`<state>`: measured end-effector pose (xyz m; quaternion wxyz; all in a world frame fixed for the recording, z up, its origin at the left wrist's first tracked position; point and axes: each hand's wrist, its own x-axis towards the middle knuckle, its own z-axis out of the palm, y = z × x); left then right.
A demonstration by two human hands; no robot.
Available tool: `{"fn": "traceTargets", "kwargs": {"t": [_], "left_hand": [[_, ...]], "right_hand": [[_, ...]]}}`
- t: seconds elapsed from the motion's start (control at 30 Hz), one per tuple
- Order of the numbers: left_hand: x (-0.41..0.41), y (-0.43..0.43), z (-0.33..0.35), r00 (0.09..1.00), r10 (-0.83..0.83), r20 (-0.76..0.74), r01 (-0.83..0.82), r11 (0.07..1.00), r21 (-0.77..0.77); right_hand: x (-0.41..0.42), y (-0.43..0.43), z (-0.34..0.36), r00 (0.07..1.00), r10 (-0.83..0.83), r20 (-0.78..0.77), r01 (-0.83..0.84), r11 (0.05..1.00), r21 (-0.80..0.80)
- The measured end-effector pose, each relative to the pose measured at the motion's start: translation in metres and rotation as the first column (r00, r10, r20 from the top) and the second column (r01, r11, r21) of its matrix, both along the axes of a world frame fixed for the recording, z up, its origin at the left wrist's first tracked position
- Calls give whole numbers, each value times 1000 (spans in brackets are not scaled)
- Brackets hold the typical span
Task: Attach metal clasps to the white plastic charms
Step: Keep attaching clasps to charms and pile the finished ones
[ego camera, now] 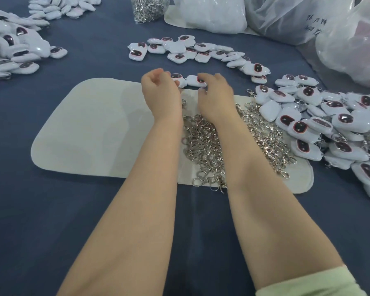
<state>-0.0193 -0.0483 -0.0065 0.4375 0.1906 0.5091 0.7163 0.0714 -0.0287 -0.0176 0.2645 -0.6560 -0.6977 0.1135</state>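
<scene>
Closest to cam: a pale green sleeve (308, 280) on the R arm, both forearms stretched out over the counter (41, 210), which has a dark blue cloth on it. Next up is a white pad (83, 129) w/ a heap of metal clasps (203, 146) on its right half, partly under the arms. At the pad's far edge the left hand (160, 90) has its fingers curled in, right next to a white charm (176, 79), but can't tell if it's got hold of anything. The right hand (216, 92) is arched w/ fingertips down on a second charm (193, 81). It's touching for sure, but pinching or not, can't tell. Off to the right is a big pile of charms (329, 129), some w/ clasps on, spilling onto the pad's corner. Further back there's an arc of loose charms (201, 50), more charm heaps (13, 50) on the left, then a clear bag of clasps (147, 9) and plastic bags (308, 18) far right.
</scene>
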Motion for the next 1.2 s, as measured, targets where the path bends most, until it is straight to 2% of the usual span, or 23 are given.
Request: {"fn": "traceTargets", "kwargs": {"t": [0.2, 0.33, 0.47, 0.67, 0.83, 0.97, 1.07, 1.2], "left_hand": [[5, 2, -3, 995, -102, -14, 101, 994, -31], [6, 3, -4, 991, -130, -29, 129, 991, -38], [6, 4, -5, 989, -133, -59, 130, 990, -50], [6, 4, -5, 988, -137, -78, 133, 989, -59], [8, 5, -6, 983, -152, -107, 143, 986, -82], [8, 5, -6, 984, -150, -100, 142, 987, -81], [8, 6, -6, 983, -145, -113, 136, 987, -84], [7, 7, -7, 977, -150, -150, 134, 985, -112]], "right_hand": [[-11, 13, -2, 991, 13, 133, 8, 987, -159], [-11, 13, -7, 985, 8, 174, 15, 992, -128], [-10, 9, -10, 986, -91, 139, 99, 993, -57], [-13, 14, -8, 990, -51, 132, 67, 991, -115], [-10, 14, -8, 983, -170, 71, 174, 984, -45], [-11, 16, -9, 984, -155, 85, 162, 983, -83], [-13, 19, -9, 989, -146, 26, 147, 988, -56], [-15, 23, -9, 993, -65, 98, 81, 982, -171]]}}
